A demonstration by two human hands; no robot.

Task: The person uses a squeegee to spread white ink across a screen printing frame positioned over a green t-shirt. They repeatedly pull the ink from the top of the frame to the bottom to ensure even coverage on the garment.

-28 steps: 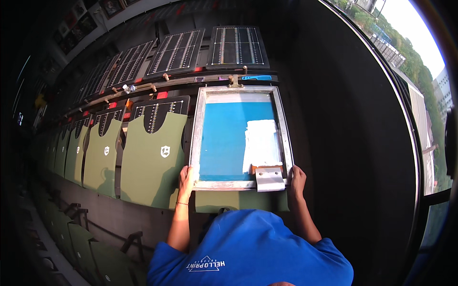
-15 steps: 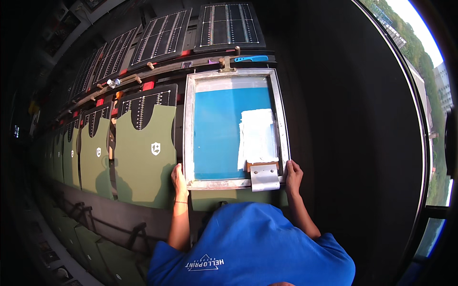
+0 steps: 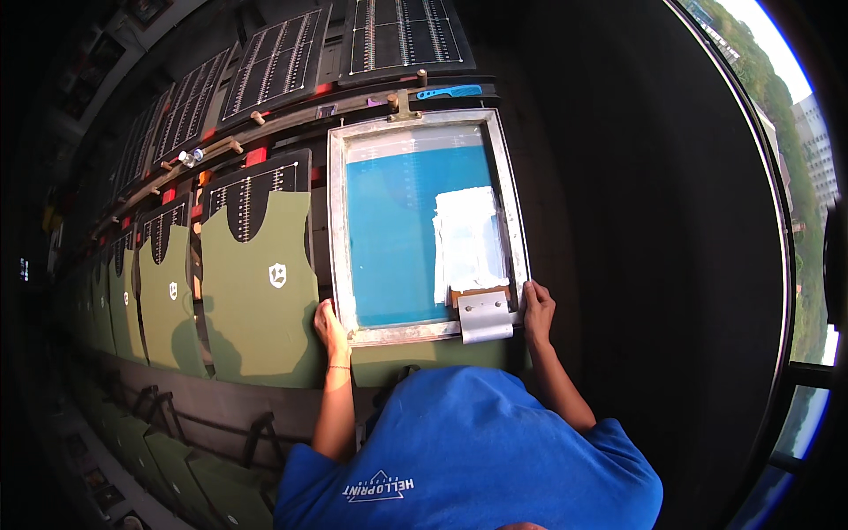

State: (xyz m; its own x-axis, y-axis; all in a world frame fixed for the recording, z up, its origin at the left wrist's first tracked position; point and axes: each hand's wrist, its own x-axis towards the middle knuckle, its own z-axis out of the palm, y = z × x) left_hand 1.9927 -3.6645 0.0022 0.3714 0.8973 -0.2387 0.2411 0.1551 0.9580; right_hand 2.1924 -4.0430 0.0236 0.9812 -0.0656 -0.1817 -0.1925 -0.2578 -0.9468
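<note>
A metal-framed printing screen (image 3: 339,221) with blue mesh lies in front of me, over a green fabric panel (image 3: 424,360) whose near edge shows below it. My left hand (image 3: 331,330) is closed on the frame's near left corner. On the right side, close to the near corner, my right hand (image 3: 539,311) grips the frame, its fingers partly hidden. White ink (image 3: 470,238) covers the right part of the mesh. At its near end rests a squeegee (image 3: 485,319) with a bent metal holder, next to my right hand but apart from it.
Left of the screen, green fabric panels (image 3: 256,309) with white shield emblems lie on black boards. A metal rail (image 3: 309,119) with pegs runs behind, carrying a blue comb (image 3: 449,91). More marked black boards (image 3: 406,40) stand beyond. A window (image 3: 808,159) is at far right.
The whole view has shifted slightly, so the screen, rail and panels appear a little farther left and higher. Both hands keep their hold on the frame.
</note>
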